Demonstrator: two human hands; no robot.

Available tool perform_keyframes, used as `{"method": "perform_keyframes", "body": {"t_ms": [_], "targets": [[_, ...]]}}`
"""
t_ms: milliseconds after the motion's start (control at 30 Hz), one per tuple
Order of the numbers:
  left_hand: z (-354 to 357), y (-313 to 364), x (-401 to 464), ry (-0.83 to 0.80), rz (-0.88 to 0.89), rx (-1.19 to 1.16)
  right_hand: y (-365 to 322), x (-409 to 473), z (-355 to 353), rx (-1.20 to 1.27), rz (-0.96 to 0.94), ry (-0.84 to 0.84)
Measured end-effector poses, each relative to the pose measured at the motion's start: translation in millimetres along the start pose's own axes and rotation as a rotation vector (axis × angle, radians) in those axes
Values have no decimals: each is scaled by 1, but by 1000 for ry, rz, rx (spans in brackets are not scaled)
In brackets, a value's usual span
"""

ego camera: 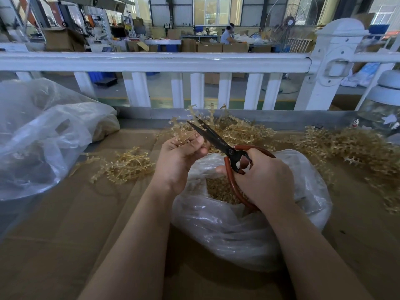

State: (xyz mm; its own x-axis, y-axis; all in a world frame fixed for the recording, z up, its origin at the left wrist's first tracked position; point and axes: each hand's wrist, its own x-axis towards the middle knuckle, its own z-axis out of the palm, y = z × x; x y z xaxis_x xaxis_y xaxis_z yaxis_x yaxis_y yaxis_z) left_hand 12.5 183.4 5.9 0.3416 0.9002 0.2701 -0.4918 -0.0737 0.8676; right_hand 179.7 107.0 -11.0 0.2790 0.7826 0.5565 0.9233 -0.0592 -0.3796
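You are at a table covered with flat brown cardboard (65,234). A white railing (151,61) runs along its far edge. Beyond the railing is a large factory hall with windows, stacked cartons, a standing fan (290,22) and a seated person (227,35) working far off.

A big, crumpled clear plastic bag (43,137) lies on the left of the table. Heaps of amber plastic sprigs lie on the cardboard, a small heap (127,163) to the left of your hands and a larger heap (346,148) to the right. Directly in front of you a second clear bag (227,230) sits open, with small amber pieces (218,187) inside it.

Your left hand (179,161) is raised above that bag's far left edge. Its fingers are curled around one sprig (191,114), which sticks up past your fingertips. Your right hand (266,180) is over the bag's mouth, gripping the red handles of a pair of scissors (216,140). The dark blades point up and to the left, reaching just past your left fingertips into the held sprig. How far apart the blades are cannot be made out.
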Motion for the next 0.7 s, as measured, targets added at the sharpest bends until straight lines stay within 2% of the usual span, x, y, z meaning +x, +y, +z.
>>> {"method": "perform_keyframes", "body": {"t_ms": [700], "targets": [[2,1,0,35,-34,1,-2,1,2,-8,20,-48]]}}
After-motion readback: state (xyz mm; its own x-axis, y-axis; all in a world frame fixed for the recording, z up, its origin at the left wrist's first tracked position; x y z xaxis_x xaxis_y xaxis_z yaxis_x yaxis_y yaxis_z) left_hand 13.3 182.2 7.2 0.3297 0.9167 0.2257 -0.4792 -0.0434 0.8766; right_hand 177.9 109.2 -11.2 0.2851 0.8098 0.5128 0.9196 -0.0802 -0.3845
